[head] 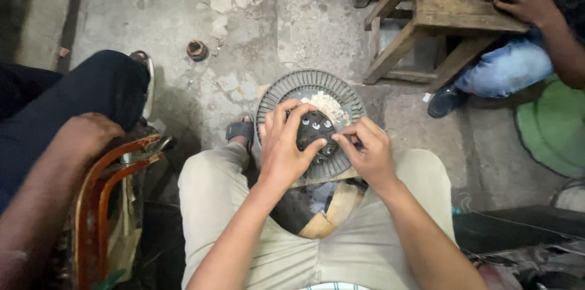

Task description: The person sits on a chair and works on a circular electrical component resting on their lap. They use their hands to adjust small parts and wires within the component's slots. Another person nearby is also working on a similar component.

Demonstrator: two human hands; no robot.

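Grey ribbed fan cover (pixel 286 92) rests across a seated person's knees; the left hand (pixel 281 147) grips its black hub (pixel 315 131) while right fingertips (pixel 348 139) pinch something small at the hub's edge. Steadying the disc firmly looks key here.

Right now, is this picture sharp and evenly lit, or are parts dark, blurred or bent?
Head view: soft, even light on the concrete floor, no glare; left hand, right hand and the round ribbed disc are sharp; lower corners sink into shadow; the wooden table leans outward from wide-lens bending.
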